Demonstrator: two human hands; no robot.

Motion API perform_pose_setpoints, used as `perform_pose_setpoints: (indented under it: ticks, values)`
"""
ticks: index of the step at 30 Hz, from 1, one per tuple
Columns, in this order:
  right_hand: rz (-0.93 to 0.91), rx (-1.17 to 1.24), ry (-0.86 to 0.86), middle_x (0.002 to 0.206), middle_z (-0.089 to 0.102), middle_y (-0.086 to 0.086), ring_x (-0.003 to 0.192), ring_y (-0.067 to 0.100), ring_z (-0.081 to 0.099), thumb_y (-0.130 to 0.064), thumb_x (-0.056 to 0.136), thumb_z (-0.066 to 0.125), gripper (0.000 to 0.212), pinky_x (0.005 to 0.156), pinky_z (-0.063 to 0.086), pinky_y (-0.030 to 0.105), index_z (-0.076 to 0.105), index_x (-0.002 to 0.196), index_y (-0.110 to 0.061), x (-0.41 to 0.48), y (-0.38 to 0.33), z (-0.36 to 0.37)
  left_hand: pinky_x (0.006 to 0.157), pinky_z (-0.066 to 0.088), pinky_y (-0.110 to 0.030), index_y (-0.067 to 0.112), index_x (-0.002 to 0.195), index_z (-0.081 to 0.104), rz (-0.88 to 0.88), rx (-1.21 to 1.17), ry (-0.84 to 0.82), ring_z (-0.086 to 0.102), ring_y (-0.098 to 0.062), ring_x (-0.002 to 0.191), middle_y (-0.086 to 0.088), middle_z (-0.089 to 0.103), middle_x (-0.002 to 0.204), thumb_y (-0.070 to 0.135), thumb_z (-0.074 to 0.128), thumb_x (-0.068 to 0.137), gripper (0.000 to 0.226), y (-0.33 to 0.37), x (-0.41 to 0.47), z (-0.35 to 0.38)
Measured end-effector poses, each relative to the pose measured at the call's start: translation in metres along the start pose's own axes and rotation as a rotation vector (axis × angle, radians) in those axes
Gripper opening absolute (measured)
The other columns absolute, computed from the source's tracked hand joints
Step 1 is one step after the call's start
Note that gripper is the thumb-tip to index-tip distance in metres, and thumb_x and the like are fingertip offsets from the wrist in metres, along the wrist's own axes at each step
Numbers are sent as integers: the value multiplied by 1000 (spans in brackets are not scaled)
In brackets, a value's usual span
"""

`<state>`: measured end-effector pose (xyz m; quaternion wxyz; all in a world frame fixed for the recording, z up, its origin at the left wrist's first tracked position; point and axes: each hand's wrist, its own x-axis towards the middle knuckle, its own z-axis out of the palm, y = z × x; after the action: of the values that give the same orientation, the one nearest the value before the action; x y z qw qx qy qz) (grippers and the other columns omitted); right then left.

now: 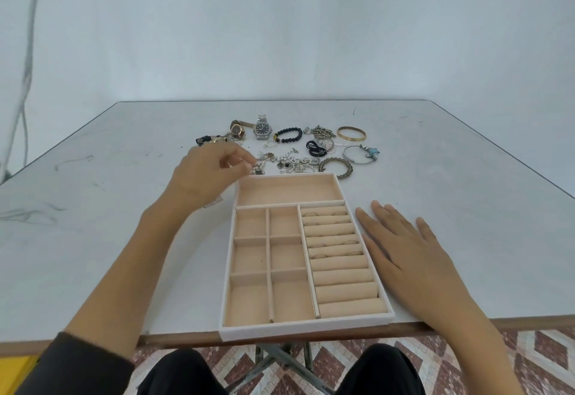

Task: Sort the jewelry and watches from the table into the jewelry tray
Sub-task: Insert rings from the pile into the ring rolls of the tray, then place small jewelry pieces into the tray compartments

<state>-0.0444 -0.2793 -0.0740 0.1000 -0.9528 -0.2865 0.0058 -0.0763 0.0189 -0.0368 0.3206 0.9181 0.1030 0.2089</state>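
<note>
Left hand (207, 173) is pinched narrow over the edge of the small jewelry pile (286, 162), fingertips (241, 162) right at a little piece; honestly can't tell if it's gripped yet. Risk from here: that clump looks tangled, so lifting one bit could drag neighbours along (or drop them short of the jewelry tray (306, 327)). Tray sits just below the pinch; a few rings (339, 213) already in the roll slots, other compartments bare; watches (263, 128) beyond; right hand (404, 257) flat beside it.

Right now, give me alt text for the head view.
A person's left hand pinches at small jewelry beyond a beige jewelry tray; the right hand rests flat beside it. Watches and bracelets lie farther back on the table.
</note>
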Motion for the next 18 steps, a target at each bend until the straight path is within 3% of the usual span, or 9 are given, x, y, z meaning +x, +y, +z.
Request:
perform_pose_setpoints:
  ticks: [2, 5, 10, 15, 18]
  values:
    - [3, -6, -12, 159, -5, -15, 146, 2, -9, -61, 67, -23, 89, 119, -6, 35, 2, 150, -42, 0, 0, -1, 89, 50, -42, 37, 88, 69, -71, 43, -1, 62, -18, 88, 10, 68, 85, 33, 64, 80, 10, -10, 20, -1]
    - [6, -9, -24, 159, -5, -16, 146, 2, -9, -61, 65, -23, 89, 119, -6, 35, 1, 150, -43, 1, 0, -3, 85, 46, -33, 40, 85, 65, -147, 131, -18, 60, -17, 96, 17, 62, 84, 27, 64, 84, 13, -18, 43, 3]
    - [14, -3, -44, 158, -5, -19, 145, -1, -8, -63, 63, -21, 89, 119, -5, 33, 2, 148, -46, 2, -1, -6, 78, 38, -27, 29, 97, 67, -140, 178, -33, 56, -12, 93, 14, 61, 93, 33, 64, 87, 11, -12, 62, 19]
    - [31, 6, -54, 158, -5, -22, 144, -3, -8, -64, 63, -20, 89, 118, -5, 31, 3, 147, -49, 2, -2, -9, 90, 44, -33, 31, 93, 70, -159, 378, 20, 60, -14, 93, 13, 65, 94, 44, 66, 84, 16, -6, 76, 31]
    - [37, 3, -66, 157, -6, -23, 144, -4, -9, -63, 63, -20, 88, 118, -5, 30, 3, 147, -49, 1, -3, -10, 85, 38, -31, 32, 90, 71, -126, 436, 33, 57, -12, 84, 13, 67, 89, 46, 67, 83, 16, -10, 79, 37]
